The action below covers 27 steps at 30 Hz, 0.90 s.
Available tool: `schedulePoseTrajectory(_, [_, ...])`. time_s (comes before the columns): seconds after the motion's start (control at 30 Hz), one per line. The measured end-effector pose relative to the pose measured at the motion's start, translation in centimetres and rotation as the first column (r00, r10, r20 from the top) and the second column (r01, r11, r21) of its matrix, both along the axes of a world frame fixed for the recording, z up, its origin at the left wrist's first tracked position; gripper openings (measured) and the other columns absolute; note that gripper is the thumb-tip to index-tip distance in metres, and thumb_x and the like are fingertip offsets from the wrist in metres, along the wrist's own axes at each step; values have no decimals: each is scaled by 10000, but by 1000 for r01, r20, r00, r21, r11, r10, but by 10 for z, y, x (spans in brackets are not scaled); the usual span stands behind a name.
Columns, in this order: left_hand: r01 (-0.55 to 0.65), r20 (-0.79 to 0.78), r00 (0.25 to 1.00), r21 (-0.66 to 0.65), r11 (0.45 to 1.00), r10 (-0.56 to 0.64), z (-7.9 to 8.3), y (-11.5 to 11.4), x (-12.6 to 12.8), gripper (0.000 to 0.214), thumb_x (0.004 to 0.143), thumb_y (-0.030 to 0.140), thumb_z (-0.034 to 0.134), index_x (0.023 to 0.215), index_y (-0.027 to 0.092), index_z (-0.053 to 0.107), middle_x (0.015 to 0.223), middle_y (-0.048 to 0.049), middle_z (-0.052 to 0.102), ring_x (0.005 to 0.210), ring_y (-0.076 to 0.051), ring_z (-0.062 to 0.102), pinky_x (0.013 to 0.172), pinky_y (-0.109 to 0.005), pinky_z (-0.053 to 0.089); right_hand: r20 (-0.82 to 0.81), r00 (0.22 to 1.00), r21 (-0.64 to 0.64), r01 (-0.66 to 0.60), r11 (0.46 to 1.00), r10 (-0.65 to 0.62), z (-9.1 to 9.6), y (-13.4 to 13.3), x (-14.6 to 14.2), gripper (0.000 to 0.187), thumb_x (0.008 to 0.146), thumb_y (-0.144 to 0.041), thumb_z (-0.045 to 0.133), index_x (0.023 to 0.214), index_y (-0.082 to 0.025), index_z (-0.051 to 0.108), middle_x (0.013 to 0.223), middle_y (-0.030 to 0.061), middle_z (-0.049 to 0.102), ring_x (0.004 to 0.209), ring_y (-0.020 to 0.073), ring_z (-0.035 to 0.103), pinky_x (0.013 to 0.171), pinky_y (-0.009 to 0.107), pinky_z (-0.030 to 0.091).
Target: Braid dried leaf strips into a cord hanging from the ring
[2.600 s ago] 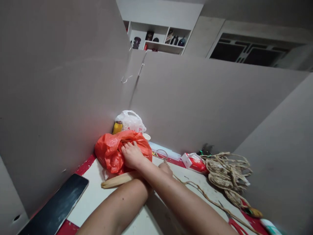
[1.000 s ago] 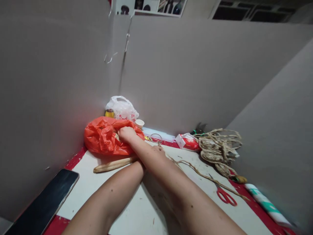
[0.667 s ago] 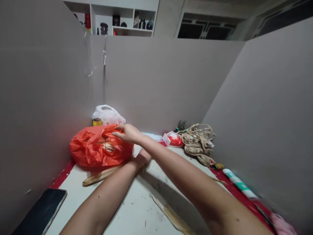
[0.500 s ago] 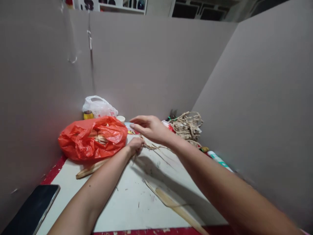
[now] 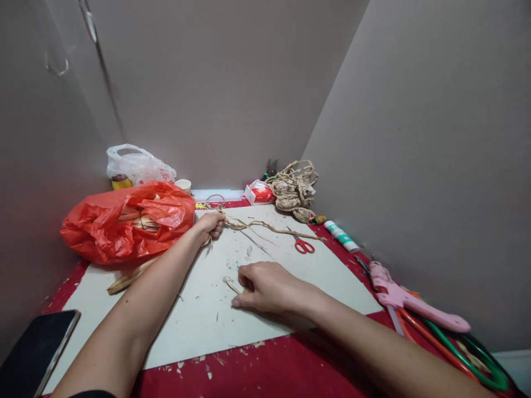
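My left hand (image 5: 212, 225) is closed on a twisted husk cord (image 5: 274, 228) at the far middle of the white sheet; loose thin ends stick out around its fingers. A thin wire ring (image 5: 215, 202) shows just beyond that hand. Nearer to me, my right hand (image 5: 267, 286) is curled low over the sheet around a dried husk strip (image 5: 232, 284). Only the strip's pale tip shows; the palm and fingers cover the rest. Red-handled scissors (image 5: 304, 246) lie beside the cord's far part.
The white sheet (image 5: 199, 326) covers a red tabletop. Left are a red plastic bag (image 5: 95, 226) of husks and a phone (image 5: 39, 351). Coiled cord (image 5: 292, 190), a tissue pack (image 5: 260, 193), a white-green roll (image 5: 341, 236) and a pink glue gun (image 5: 415, 304) line the right. Grey panels enclose the table.
My right hand has come down from beside the left hand to the husk strip nearer me and closed around it. My left hand keeps its grip. The view has tilted down and right.
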<state>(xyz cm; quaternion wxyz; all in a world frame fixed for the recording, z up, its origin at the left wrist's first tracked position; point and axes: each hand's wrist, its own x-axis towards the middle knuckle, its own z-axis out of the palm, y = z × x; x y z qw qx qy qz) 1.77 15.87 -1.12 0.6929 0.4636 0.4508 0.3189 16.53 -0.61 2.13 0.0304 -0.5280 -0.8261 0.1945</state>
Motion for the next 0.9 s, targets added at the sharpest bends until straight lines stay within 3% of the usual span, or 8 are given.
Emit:
schedulePoseTrajectory(0.13, [10, 10, 1000, -10, 1000, -9, -2, 3, 1, 138, 824, 134, 415, 696, 147, 463, 431, 103, 223, 307, -16, 163, 336, -138, 85, -46, 998, -50, -43, 998, 41, -4, -7, 6, 128, 764, -284, 563, 725, -172, 611, 698, 36, 625, 595, 126, 479, 551, 239, 295])
schedulePoseTrajectory(0.23, [17, 16, 1000, -11, 1000, -17, -3, 5, 1, 142, 824, 135, 412, 694, 144, 470, 431, 100, 229, 307, -15, 164, 335, -140, 86, -292, 955, -197, 1, 980, -59, -4, -3, 15, 117, 750, -232, 558, 680, -150, 601, 615, 7, 569, 554, 100, 442, 537, 224, 312])
schedulePoseTrajectory(0.33, [10, 21, 1000, -2, 1000, -10, -4, 4, 2, 135, 817, 142, 430, 687, 144, 470, 431, 99, 236, 306, -14, 163, 333, -143, 87, -612, 742, -382, 26, 924, -274, 4, 12, 19, 190, 720, -331, 621, 721, -140, 627, 582, -21, 534, 511, 76, 408, 494, 205, 315])
schedulePoseTrajectory(0.43, [-16, 21, 1000, 16, 1000, 16, -4, 2, 2, 124, 808, 147, 447, 685, 146, 465, 430, 98, 245, 305, -14, 167, 333, -145, 88, -747, 494, -476, 70, 877, -445, 11, 33, 14, 291, 666, -410, 683, 809, -158, 660, 689, -3, 595, 556, 77, 463, 482, 190, 336])
schedulePoseTrajectory(0.57, [-38, 14, 999, 32, 999, 37, -4, 0, 3, 120, 797, 157, 466, 678, 146, 463, 431, 95, 261, 305, -13, 179, 335, -145, 103, -789, 391, -443, 172, 880, -474, 5, 64, 1, 269, 636, -376, 712, 779, -151, 678, 727, 10, 630, 655, 106, 546, 556, 211, 426])
schedulePoseTrajectory(0.7, [-21, 6, 1000, 19, 1000, 21, -3, 1, 3, 126, 792, 155, 461, 666, 151, 454, 429, 92, 264, 307, -17, 188, 333, -145, 108, -841, 281, -416, 210, 885, -462, -5, 80, 1, 228, 659, -344, 697, 753, -146, 634, 654, -3, 630, 559, 77, 559, 534, 191, 436])
schedulePoseTrajectory(0.77, [-19, 3, 1000, 15, 1000, 19, -2, 1, 4, 121, 794, 153, 461, 674, 150, 457, 431, 93, 267, 306, -15, 182, 334, -144, 103, -800, 357, -477, 111, 872, -482, -4, 79, 9, 271, 673, -393, 681, 743, -140, 611, 598, -3, 619, 460, 69, 531, 458, 184, 411])
schedulePoseTrajectory(0.9, [-24, 0, 1000, 19, 1000, 24, -3, 1, 5, 114, 802, 146, 450, 689, 149, 464, 429, 96, 256, 304, -14, 173, 336, -147, 90, -517, 810, -601, -113, 791, -276, 9, 70, 23, 391, 734, -501, 593, 731, -111, 629, 594, 53, 641, 449, 101, 548, 441, 208, 404])
